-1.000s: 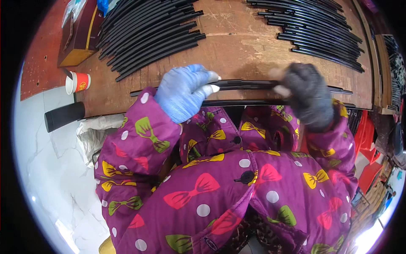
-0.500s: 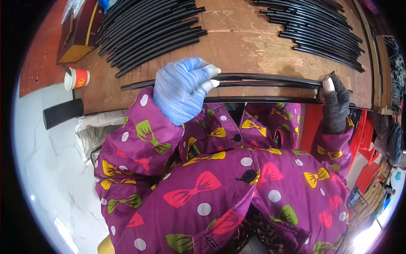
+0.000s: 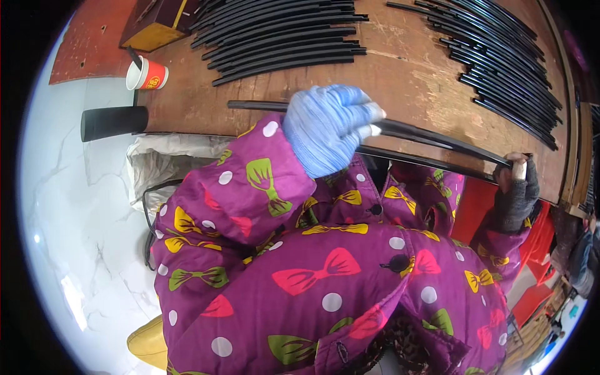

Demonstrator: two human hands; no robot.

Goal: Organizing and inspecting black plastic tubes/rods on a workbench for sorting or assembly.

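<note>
Two long, slender black strips [image 3: 437, 139] run side by side just above the near edge of the wooden table, their left end reaching past my wrist. My left hand [image 3: 331, 128], in a blue knitted glove with bare-looking white fingertips, is closed in a pinch around the middle of them. At their right end, my right hand [image 3: 517, 194] grips them with thumb and fingers. It wears a dark grey glove, and a pale wrap shows on one digit. The strips lie almost together, with a narrow gap between them.
Black strips lie in a left bundle [image 3: 287, 37] and a right bundle [image 3: 506, 75] across the wooden table [image 3: 400, 69]. A red and white paper cup [image 3: 150, 74], a brown box [image 3: 156, 25] and a black cylinder [image 3: 114, 124] are at the left. A whitish sack [image 3: 147, 164] hangs below the edge.
The view has shifted, so the table and bundles appear turned and moved rightward. Both hands still hold the strips, which now slant down to the right with a narrower gap between them.
</note>
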